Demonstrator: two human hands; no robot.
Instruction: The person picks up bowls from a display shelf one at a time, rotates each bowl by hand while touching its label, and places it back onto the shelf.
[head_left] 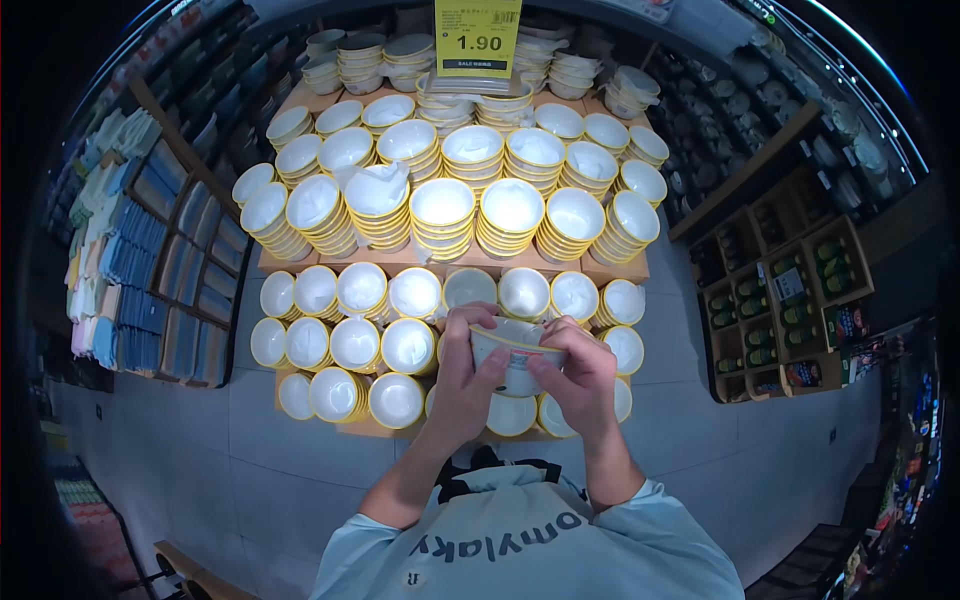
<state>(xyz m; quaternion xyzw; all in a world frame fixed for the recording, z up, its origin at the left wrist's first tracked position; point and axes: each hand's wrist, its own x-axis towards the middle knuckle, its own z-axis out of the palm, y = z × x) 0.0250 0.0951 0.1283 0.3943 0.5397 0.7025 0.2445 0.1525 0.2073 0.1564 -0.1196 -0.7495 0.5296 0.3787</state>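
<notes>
Both my hands hold one white bowl with a yellow rim, tilted so its outer side faces me. A small label with red and blue print is on that side. My left hand is closed on the bowl's left side, fingers over the rim and thumb on the outer wall. My right hand grips the right side, its thumb beside the label. Behind and below my hands are stacks of similar yellow-rimmed bowls on the lower tier of a display.
More bowl stacks fill the upper wooden tier. A yellow price sign reading 1.90 stands at the back. Folded towels hang on a rack at left. A wooden shelf unit with packaged goods is at right. Grey floor tiles surround the display.
</notes>
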